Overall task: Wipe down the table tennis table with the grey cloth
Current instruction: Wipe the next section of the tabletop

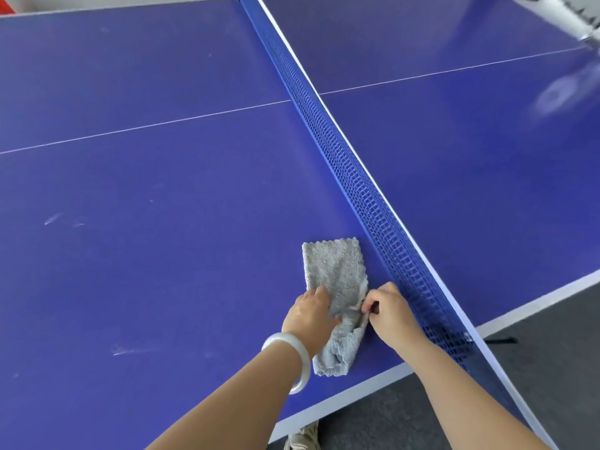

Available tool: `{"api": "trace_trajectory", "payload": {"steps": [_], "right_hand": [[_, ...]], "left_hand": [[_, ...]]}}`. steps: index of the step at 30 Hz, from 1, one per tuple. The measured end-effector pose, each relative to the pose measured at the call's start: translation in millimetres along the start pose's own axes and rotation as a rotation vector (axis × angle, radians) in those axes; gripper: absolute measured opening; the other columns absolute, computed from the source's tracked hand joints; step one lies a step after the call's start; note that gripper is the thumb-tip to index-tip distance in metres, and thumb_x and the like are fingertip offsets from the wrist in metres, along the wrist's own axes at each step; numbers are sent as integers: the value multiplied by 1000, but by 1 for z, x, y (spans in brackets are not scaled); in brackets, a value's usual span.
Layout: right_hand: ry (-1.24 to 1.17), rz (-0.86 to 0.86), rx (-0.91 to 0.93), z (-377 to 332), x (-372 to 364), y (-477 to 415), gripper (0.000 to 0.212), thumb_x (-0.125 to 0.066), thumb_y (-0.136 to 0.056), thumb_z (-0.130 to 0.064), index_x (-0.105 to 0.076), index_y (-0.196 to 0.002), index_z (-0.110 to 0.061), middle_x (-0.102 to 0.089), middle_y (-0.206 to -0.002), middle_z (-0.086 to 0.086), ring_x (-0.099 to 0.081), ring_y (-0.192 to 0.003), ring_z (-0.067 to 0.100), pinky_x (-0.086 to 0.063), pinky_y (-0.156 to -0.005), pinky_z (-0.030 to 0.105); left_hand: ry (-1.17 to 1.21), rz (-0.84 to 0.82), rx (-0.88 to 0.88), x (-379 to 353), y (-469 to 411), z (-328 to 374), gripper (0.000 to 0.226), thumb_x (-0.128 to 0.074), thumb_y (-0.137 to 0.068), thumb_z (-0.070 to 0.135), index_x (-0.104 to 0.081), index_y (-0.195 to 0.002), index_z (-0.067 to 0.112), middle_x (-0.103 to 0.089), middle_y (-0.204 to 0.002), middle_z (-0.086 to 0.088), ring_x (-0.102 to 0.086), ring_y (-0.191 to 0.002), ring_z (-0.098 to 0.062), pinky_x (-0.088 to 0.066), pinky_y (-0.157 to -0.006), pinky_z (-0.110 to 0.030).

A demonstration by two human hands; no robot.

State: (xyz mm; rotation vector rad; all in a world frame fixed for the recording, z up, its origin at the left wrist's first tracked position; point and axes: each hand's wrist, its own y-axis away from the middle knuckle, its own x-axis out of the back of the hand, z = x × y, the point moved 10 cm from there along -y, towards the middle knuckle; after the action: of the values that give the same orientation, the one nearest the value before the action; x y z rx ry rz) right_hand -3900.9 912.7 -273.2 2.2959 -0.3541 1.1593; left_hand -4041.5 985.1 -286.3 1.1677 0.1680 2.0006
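Observation:
The grey cloth (337,280), folded into a long strip, lies on the blue table tennis table (162,196) just left of the net (367,203), near the table's front edge. My left hand (310,315), a pale bangle on its wrist, grips the cloth's left side at its middle. My right hand (389,315) pinches the cloth's right edge with thumb and fingers, close beside the net. The cloth's near end is bunched up between my two wrists.
Several pale smudges mark the left half of the table. A white centre line crosses both halves. A white tube-like object (565,17) sits at the far right corner. Grey floor (552,349) and a shoe (303,438) show past the front edge.

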Motion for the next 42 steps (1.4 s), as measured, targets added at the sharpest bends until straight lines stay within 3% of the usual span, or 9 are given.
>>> {"api": "trace_trajectory", "payload": {"steps": [6, 12, 17, 21, 27, 29, 32, 38, 42], "right_hand": [[-304, 13, -344, 18, -11, -14, 12, -63, -89, -3, -54, -98, -2, -62, -99, 14, -64, -94, 30, -53, -79, 39], [-154, -136, -456, 34, -5, -5, 12, -55, -86, 6, -50, -82, -4, -55, -82, 14, -62, -80, 30, -55, -64, 38], [58, 284, 22, -28, 28, 5, 35, -54, -91, 8, -55, -124, -2, -55, -124, 10, -55, -116, 28, -44, -89, 27], [182, -5, 325, -73, -41, 8, 51, -44, -104, -16, -30, -153, -9, -22, -163, 8, -17, -151, 22, -11, -120, 26], [437, -140, 151, -13, -42, 23, 77, -39, -102, -51, 6, -158, -23, 25, -162, 2, 21, -150, 23, -11, -123, 54], [437, -126, 133, -23, -34, 21, 79, -45, -98, -55, -5, -159, -23, 7, -166, 3, 3, -153, 27, -16, -122, 52], [427, -21, 82, -38, -17, 24, 44, -59, -93, -47, -46, -122, -17, -48, -120, -1, -46, -123, 22, -38, -104, 36], [617, -393, -15, 10, -23, 43, 54, -37, -101, -57, -43, -66, -15, -46, -71, -6, -49, -90, 18, -32, -107, 40], [537, -21, 42, -6, 10, 24, 57, -49, -101, -41, -38, -54, -13, -47, -57, 0, -51, -70, 21, -49, -94, 43]], "left_hand": [[102, 18, 45, 2, 0, -3, 10, -51, -97, 13, -55, -91, 21, -59, -107, -4, -60, -84, -24, -48, -68, -32], [146, -243, -96, -27, 8, 22, 20, -56, -97, 19, -65, -115, 21, -65, -114, -1, -63, -94, -20, -54, -82, -31], [219, 164, -38, 29, -6, 0, 33, -41, -98, 9, -69, -112, 22, -59, -111, 0, -59, -96, -17, -49, -79, -26], [-63, 382, 2, 76, -20, -47, 35, -43, -97, 6, -60, -127, 12, -53, -120, -8, -45, -116, -26, -37, -97, -31], [-377, 398, -79, 103, -39, -89, 50, -49, -100, 23, -39, -147, 8, -34, -152, -10, -28, -142, -29, -23, -116, -37], [-431, 378, -123, 99, -42, -92, 55, -48, -102, 26, -34, -151, 4, -29, -157, -13, -23, -148, -31, -17, -122, -39], [-439, 405, -184, 94, -40, -92, 56, -51, -100, 22, -36, -149, -1, -32, -156, -18, -24, -147, -35, -16, -123, -42], [-436, 436, -189, 91, -41, -98, 53, -39, -103, 25, -35, -150, 1, -32, -156, -17, -22, -148, -33, -15, -123, -44], [-439, 441, -200, 91, -40, -97, 52, -42, -102, 23, -37, -149, 0, -33, -155, -18, -23, -147, -33, -16, -123, -45]]}}
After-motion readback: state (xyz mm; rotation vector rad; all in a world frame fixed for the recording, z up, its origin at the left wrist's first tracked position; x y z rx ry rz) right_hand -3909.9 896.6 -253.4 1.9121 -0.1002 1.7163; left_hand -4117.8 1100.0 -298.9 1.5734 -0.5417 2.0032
